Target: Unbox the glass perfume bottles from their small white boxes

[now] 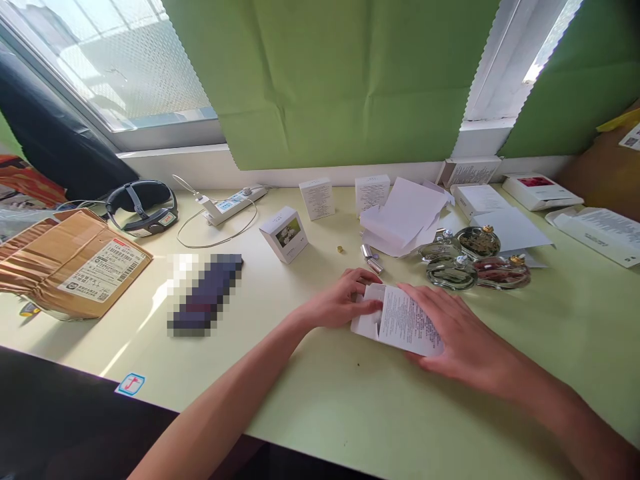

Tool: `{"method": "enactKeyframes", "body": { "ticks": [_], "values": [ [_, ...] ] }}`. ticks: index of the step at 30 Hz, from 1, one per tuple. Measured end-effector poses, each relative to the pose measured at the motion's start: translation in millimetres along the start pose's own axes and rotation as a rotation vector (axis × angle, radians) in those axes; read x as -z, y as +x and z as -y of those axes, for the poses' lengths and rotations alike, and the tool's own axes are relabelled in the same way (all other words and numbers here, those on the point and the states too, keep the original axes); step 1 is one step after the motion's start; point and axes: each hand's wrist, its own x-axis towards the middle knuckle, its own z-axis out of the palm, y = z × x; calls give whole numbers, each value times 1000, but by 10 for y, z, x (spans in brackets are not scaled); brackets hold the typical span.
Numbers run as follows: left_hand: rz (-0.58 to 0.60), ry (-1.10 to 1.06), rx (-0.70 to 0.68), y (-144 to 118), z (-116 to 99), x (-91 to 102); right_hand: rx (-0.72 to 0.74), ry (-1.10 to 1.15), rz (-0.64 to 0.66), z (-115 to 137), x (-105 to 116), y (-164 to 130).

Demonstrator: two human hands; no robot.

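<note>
A flat white box (pixel 400 323) with small print is lain on the pale green table (pixel 320 407), near the front. It is pressed down by the right hand (pixel 463 333), laid flat and open on top. Its left edge is pinched by the left hand (pixel 347 299). Just behind, two small silver tubes (pixel 371 257) and four round glass bottles (pixel 467 261) are seen. Farther back, three small white boxes (pixel 320 207) are counted beside one white power strip (pixel 231 204).
</note>
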Motion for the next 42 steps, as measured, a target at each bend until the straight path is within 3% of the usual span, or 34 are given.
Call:
{"method": "enactKeyframes", "body": {
  "ticks": [6, 14, 20, 24, 28, 35, 39, 42],
  "values": [
    [-31, -146, 93, 3, -38, 19, -28, -32, -28, -26, 41, -32],
    [-24, 52, 184, -39, -196, -47, -40, -159, -147, -79, -40, 17],
    [31, 53, 116, -45, -161, -44, -54, -178, -204, -66, -51, 51],
    [-59, 25, 115, -26, -105, -83, -62, -147, -175, -98, -38, 47],
    [-50, -70, 104, -11, -59, -80, -53, -120, -103, -121, -16, 10],
    [-75, -353, 241, -24, -67, 91, -100, -93, -38, -195, 57, -36],
    [-145, -276, 284, -66, -73, 251, -136, -163, 1, -338, 133, -222],
    [-156, -71, 308, -89, -29, 311, -166, -237, -7, -494, 155, -590]
  ]
}}
